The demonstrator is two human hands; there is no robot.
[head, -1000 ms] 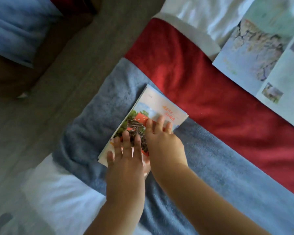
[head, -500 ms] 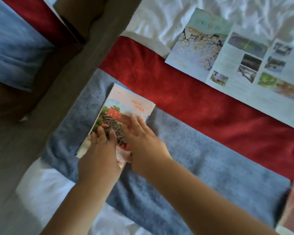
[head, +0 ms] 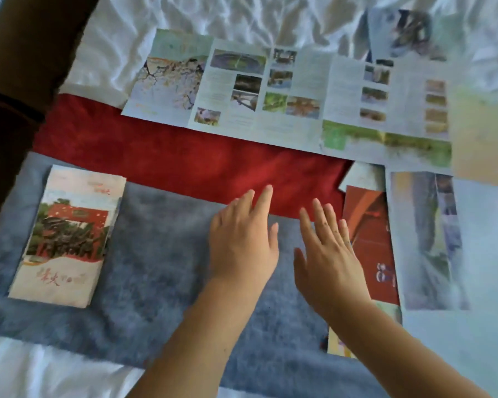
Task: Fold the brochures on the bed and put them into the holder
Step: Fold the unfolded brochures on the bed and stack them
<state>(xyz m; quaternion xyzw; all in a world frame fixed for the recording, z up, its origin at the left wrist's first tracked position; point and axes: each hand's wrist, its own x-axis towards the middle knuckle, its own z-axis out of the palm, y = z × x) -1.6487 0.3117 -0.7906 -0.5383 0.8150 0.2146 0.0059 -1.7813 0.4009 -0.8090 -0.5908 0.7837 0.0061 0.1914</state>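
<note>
left hand (head: 243, 242) and right hand (head: 328, 254) hover, grips spread, empty. folded brochure (head: 66, 237) lies left on the blanket (head: 161, 268); red brochure (head: 368, 239) just beside the right hand. the soft blanket may skew its crease.

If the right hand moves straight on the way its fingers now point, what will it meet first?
Probably the long unfolded brochure. The right hand points forward; ahead of its fingertips lies only the red blanket band before that sheet. How high the hand hovers is unclear.
</note>
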